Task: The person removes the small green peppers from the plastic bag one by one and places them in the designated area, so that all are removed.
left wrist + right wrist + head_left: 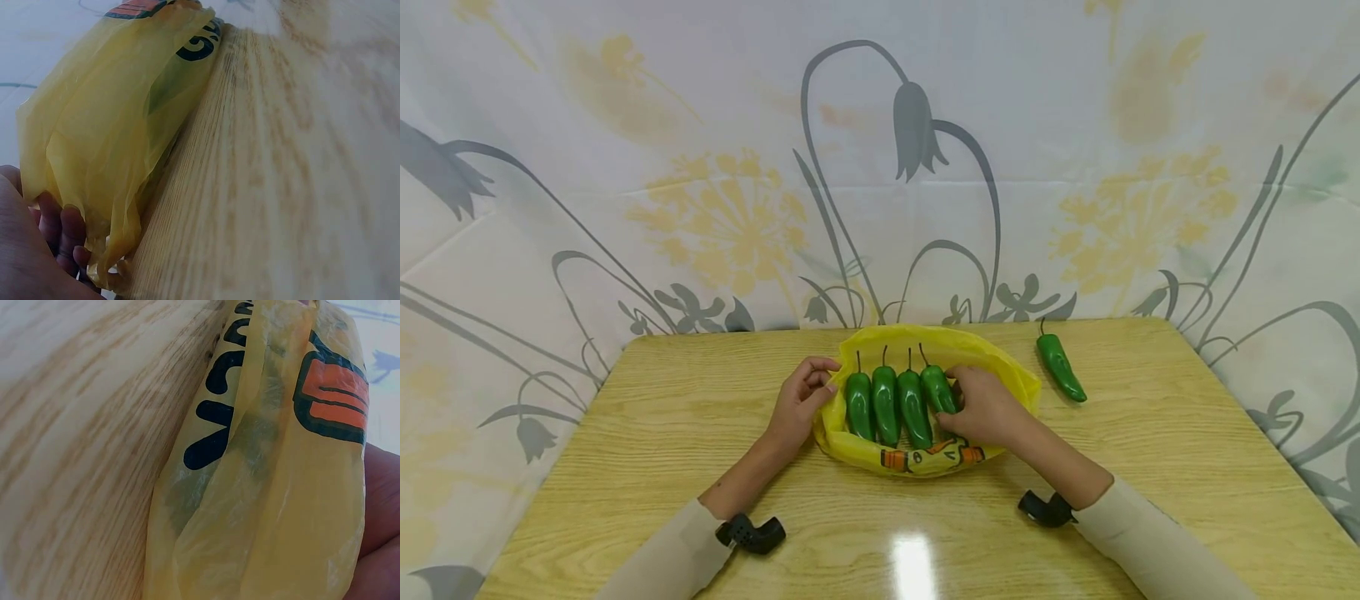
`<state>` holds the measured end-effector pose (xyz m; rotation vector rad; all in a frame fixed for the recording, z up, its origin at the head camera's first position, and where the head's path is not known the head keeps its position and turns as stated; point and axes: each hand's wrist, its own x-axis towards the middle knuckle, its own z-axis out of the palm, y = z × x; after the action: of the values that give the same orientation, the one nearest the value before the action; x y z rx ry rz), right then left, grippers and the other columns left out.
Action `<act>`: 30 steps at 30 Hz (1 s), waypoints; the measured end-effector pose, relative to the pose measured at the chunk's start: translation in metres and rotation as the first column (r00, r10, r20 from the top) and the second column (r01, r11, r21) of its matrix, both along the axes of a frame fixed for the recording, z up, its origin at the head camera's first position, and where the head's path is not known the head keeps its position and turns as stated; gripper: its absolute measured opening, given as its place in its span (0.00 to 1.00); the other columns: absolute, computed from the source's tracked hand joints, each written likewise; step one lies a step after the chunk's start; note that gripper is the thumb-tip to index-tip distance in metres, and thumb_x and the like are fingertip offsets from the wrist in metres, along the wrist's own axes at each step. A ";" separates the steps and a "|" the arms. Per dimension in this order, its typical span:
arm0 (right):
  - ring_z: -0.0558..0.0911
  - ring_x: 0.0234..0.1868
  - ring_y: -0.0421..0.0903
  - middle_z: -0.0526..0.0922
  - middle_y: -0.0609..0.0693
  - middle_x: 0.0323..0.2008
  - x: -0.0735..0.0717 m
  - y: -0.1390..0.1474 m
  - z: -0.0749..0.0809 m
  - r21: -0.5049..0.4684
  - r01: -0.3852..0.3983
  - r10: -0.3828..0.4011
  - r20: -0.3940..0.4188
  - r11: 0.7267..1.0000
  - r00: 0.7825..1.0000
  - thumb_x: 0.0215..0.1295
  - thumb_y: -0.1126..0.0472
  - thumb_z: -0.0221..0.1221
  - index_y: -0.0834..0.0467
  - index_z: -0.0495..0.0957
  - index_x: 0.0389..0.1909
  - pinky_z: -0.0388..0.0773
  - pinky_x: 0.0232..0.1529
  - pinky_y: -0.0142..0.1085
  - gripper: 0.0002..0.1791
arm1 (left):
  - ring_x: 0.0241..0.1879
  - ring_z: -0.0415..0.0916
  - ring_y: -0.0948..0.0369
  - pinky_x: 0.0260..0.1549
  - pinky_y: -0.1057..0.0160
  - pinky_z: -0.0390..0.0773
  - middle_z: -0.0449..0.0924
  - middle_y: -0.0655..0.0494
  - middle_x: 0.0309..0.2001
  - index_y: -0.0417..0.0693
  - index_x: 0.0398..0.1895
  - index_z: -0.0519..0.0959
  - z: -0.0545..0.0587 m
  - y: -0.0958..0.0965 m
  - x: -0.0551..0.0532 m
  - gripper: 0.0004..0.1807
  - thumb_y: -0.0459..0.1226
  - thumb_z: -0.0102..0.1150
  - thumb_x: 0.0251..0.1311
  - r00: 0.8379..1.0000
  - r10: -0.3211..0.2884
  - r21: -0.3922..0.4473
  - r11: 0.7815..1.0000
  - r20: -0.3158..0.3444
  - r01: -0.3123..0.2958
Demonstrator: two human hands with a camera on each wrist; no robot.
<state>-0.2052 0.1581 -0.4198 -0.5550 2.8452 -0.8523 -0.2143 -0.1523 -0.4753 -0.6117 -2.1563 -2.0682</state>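
A thin yellow plastic bag with orange and black print (857, 454) lies on a light wood-grain table (700, 400), near the middle of its far half, its wide mouth open. Inside, four long, glossy green peppers with thin dark stems lie in a row from left to right: the leftmost pepper (859, 406), the second pepper (886, 405), the third pepper (915, 410) and the rightmost pepper (937, 387). Their stems point to the far side, and the rightmost pepper slants, its near end turned to the right.

The left hand (796, 408) pinches the left edge of the bag, thumb and fingers bent at the plastic. The right hand (988, 404) reaches in over the bag's right side and pinches the rightmost pepper between thumb and fingers.

A fifth glossy green pepper (1062, 367) lies on the table beyond the bag to the right, apart from it, stem to the far side and tip slanting near and right.

Both arms wear beige sleeves (1150, 533). A black curved device sits at the left wrist (752, 535), and another at the right wrist (1047, 508). Behind the table's far edge hangs a pale cloth with grey and yellow flowers (865, 250).
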 end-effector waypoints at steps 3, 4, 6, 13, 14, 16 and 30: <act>0.83 0.44 0.52 0.84 0.60 0.46 0.001 0.000 0.001 0.001 0.001 -0.001 -0.011 1.000 1.000 0.58 0.59 0.73 0.74 0.73 0.65 0.83 0.44 0.46 0.38 | 0.31 0.71 0.64 0.36 0.69 0.75 0.74 0.54 0.33 0.29 0.60 0.73 -0.001 0.000 -0.001 0.16 0.28 0.53 0.73 1.000 -0.001 0.001 1.000 0.007 0.001; 0.83 0.44 0.52 0.84 0.60 0.46 0.001 0.000 0.002 0.000 0.001 -0.001 -0.014 1.000 1.000 0.57 0.60 0.73 0.74 0.73 0.66 0.83 0.44 0.46 0.38 | 0.32 0.71 0.64 0.36 0.69 0.75 0.74 0.55 0.33 0.29 0.60 0.73 -0.001 0.000 -0.001 0.16 0.28 0.52 0.73 1.000 -0.002 0.001 1.000 0.006 0.002; 0.82 0.44 0.52 0.84 0.60 0.46 0.002 0.000 0.003 -0.002 -0.001 0.001 -0.020 1.000 1.000 0.56 0.60 0.73 0.73 0.73 0.66 0.83 0.44 0.46 0.38 | 0.32 0.71 0.64 0.37 0.69 0.75 0.74 0.55 0.33 0.29 0.60 0.72 -0.002 0.000 -0.001 0.16 0.28 0.53 0.73 1.000 -0.003 0.002 1.000 0.004 0.003; 0.82 0.45 0.53 0.83 0.60 0.49 0.003 0.001 0.004 -0.028 -0.013 0.012 -0.019 1.000 1.000 0.56 0.62 0.73 0.72 0.72 0.68 0.83 0.44 0.46 0.39 | 0.32 0.71 0.64 0.37 0.69 0.75 0.74 0.54 0.33 0.29 0.60 0.72 0.000 0.001 -0.001 0.16 0.28 0.53 0.73 1.000 -0.004 0.005 1.000 -0.006 0.004; 0.82 0.46 0.53 0.83 0.60 0.49 0.003 0.002 0.004 -0.031 -0.014 0.013 -0.019 0.999 1.000 0.56 0.62 0.73 0.71 0.72 0.68 0.83 0.44 0.46 0.39 | 0.32 0.71 0.64 0.37 0.69 0.74 0.74 0.54 0.33 0.29 0.60 0.72 0.000 0.001 -0.001 0.16 0.28 0.53 0.73 1.000 -0.004 0.005 1.000 -0.006 0.004; 0.82 0.46 0.53 0.83 0.60 0.50 0.003 0.002 0.004 -0.036 -0.020 0.019 -0.026 0.999 0.999 0.56 0.63 0.73 0.71 0.72 0.69 0.83 0.45 0.47 0.39 | 0.32 0.70 0.64 0.37 0.68 0.74 0.74 0.54 0.33 0.29 0.61 0.72 0.000 0.001 0.000 0.16 0.28 0.52 0.74 1.000 -0.007 0.007 1.000 -0.004 0.007; 0.83 0.47 0.53 0.82 0.60 0.55 0.011 0.007 0.028 -0.151 -0.036 0.034 -0.019 0.988 0.999 0.63 0.64 0.71 0.68 0.68 0.73 0.84 0.46 0.46 0.39 | 0.32 0.70 0.64 0.37 0.68 0.73 0.73 0.54 0.32 0.29 0.60 0.73 -0.001 0.000 0.001 0.16 0.27 0.53 0.73 1.000 0.003 0.001 1.000 -0.015 -0.003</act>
<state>-0.1939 0.1654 -0.3919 -0.6309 2.7922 -1.0693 -0.2136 -0.1520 -0.4760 -0.6218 -2.1462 -2.0566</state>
